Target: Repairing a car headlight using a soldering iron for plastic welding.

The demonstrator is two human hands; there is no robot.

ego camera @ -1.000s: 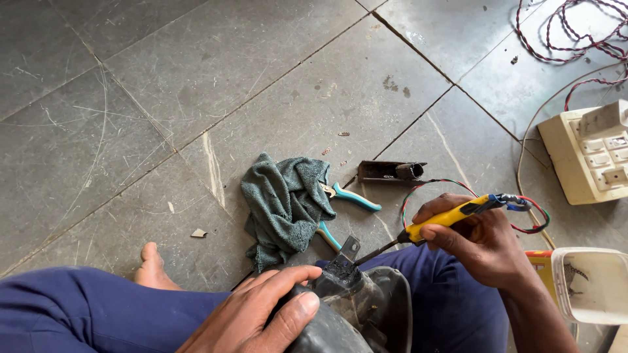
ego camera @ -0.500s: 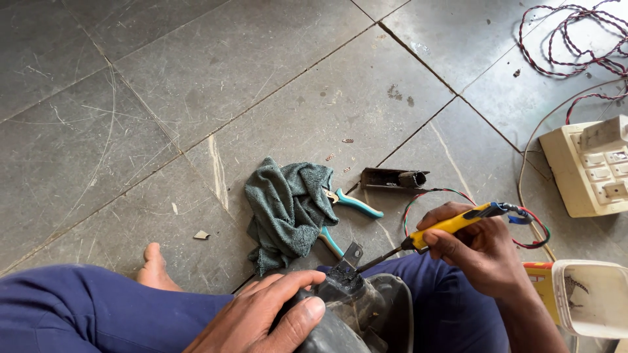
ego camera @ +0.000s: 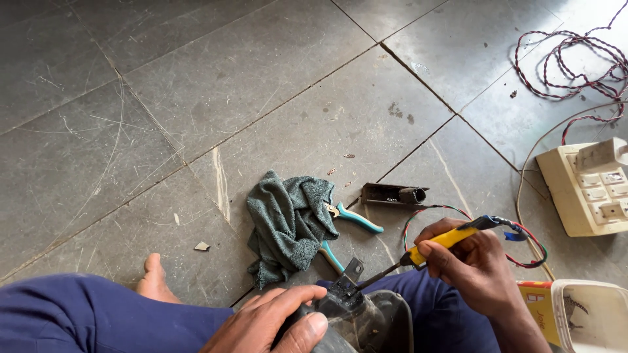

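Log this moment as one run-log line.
right hand: holds yellow soldering iron, tip on black part | left hand: steadies black part | floor: green cloth, pliers

Soldering iron (ego camera: 439, 243) against dark housing (ego camera: 356, 314)

A crumpled green cloth (ego camera: 289, 225) lies at lower centre of the grey tiled floor (ego camera: 196, 98), partly over teal-handled pliers (ego camera: 347, 225); a small dark bracket (ego camera: 394, 194) sits just right of them; a cream switch box (ego camera: 589, 189) occupies the right edge; twisted red wire (ego camera: 575, 59) coils upper right; a white tub (ego camera: 585, 317) stands lower right.
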